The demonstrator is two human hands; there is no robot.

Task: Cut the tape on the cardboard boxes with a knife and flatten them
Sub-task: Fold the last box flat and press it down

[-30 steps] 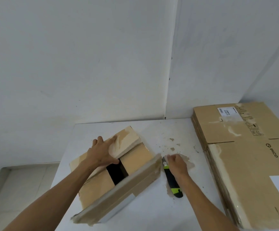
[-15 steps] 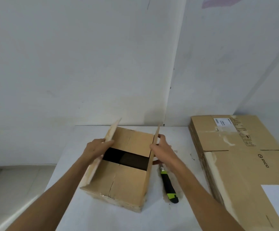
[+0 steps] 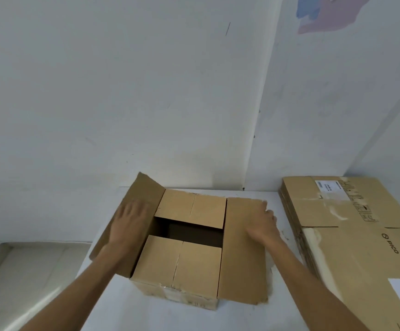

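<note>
A brown cardboard box [image 3: 189, 247] stands upright near the middle of a white counter [image 3: 146, 314]. Its top is partly open. Two short inner flaps lie flat across the opening, one at the far side and one at the near side, each marked by a crease down its middle. Between them is a dark gap showing the inside of the box; what is in it cannot be made out. The two long outer flaps are folded outward, one to each side.

The left hand [image 3: 128, 223] lies flat with straight, spread fingers on the left outer flap [image 3: 141, 199], which slopes up and away from the box. The right hand [image 3: 262, 226] lies flat with fingers extended on the right outer flap [image 3: 242, 266], pressing it down level with the box top. Neither hand grips anything. A strip of clear tape shows on the box's near lower edge.

To the right, near the box but apart from it, sits a stack of flattened cardboard boxes [image 3: 351, 237], the top one bearing a white label, printed handling symbols and a small logo.

The counter sits in the corner of a room with plain white walls [image 3: 122, 91]. A blurred blue and pink shape [image 3: 325, 13] shows high on the right wall. Pale floor [image 3: 15, 266] lies below on the left.
</note>
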